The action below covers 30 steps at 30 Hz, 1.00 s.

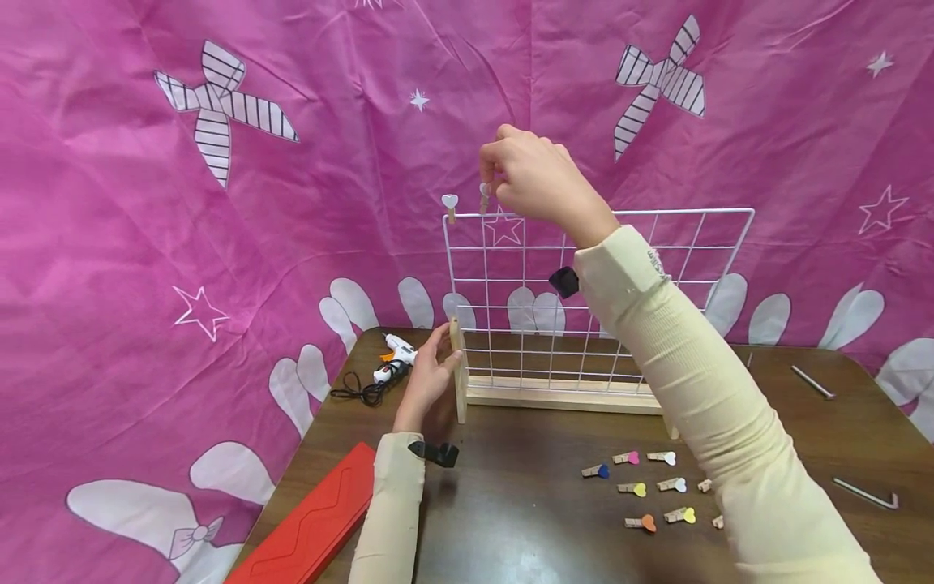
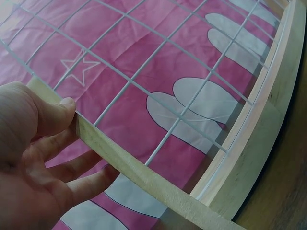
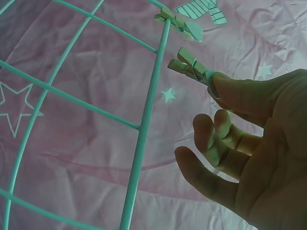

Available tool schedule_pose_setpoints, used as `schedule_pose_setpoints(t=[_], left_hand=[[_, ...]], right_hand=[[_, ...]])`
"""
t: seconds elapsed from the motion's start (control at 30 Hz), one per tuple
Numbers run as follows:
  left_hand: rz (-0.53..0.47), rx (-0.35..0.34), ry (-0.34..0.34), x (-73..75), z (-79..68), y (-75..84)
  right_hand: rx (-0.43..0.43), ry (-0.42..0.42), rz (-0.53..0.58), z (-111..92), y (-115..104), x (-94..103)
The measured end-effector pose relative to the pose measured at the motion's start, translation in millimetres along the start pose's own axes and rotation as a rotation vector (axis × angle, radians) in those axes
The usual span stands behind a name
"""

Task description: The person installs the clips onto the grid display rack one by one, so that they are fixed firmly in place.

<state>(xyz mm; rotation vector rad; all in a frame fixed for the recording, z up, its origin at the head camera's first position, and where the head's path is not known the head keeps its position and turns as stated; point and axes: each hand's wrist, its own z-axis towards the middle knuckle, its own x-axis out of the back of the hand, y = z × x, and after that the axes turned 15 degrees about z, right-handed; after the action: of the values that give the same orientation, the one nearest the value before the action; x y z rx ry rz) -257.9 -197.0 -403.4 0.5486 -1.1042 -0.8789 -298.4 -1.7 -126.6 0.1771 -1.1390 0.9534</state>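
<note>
A small wooden clothespin (image 3: 188, 64) is pinched between the thumb and forefinger of the right hand (image 1: 543, 174), just beside the top wire of the white wire rack (image 1: 523, 281); its heart is mostly covered by the thumb, and its colour is hard to make out in the tinted right wrist view. A second clothespin (image 1: 451, 209), with a white heart, is clipped at the rack's top left corner. The wooden post (image 1: 458, 381) is gripped by the left hand (image 1: 429, 373), with the thumb laid on one side and the fingers on the other. The rack is set on a wooden base (image 1: 554, 395) near the far edge of the counter (image 1: 511, 503), its right part being blocked by the right sleeve (image 1: 700, 389). Loose clothespins (image 1: 640, 490) are spread toward the right edge, two of them partly hidden by that sleeve. Two metal rods (image 1: 866, 492) are seen beyond it, one bent; a third is barely shown behind the rack. A glue gun (image 1: 401, 349) is placed at the far left corner, partly overlapped by its black cord (image 1: 372, 391). A red box (image 1: 314, 523) at the left edge is cut off below, as is the counter's near edge.
</note>
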Motion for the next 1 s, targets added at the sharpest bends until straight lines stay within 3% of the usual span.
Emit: schedule_pose_setpoints(t=[0.37, 0.57, 0.8, 1.0], left_hand=[[-0.013, 0.009, -0.016, 0.5, -1.3, -0.1], [-0.001, 0.005, -0.003, 2.0, -1.9, 0.5], [-0.021, 0.006, -0.009, 1.5, -2.2, -1.4], [-0.037, 0.005, -0.019, 1.5, -1.2, -2.1]], right_hand=[[0.018, -0.04, -0.069, 4, -3, -11.2], [-0.009, -0.034, -0.04, 2, -3, -13.5], [-0.049, 0.005, 0.004, -16, -1, -6.8], [-0.007, 0.048, -0.002, -41, 9, -1.1]])
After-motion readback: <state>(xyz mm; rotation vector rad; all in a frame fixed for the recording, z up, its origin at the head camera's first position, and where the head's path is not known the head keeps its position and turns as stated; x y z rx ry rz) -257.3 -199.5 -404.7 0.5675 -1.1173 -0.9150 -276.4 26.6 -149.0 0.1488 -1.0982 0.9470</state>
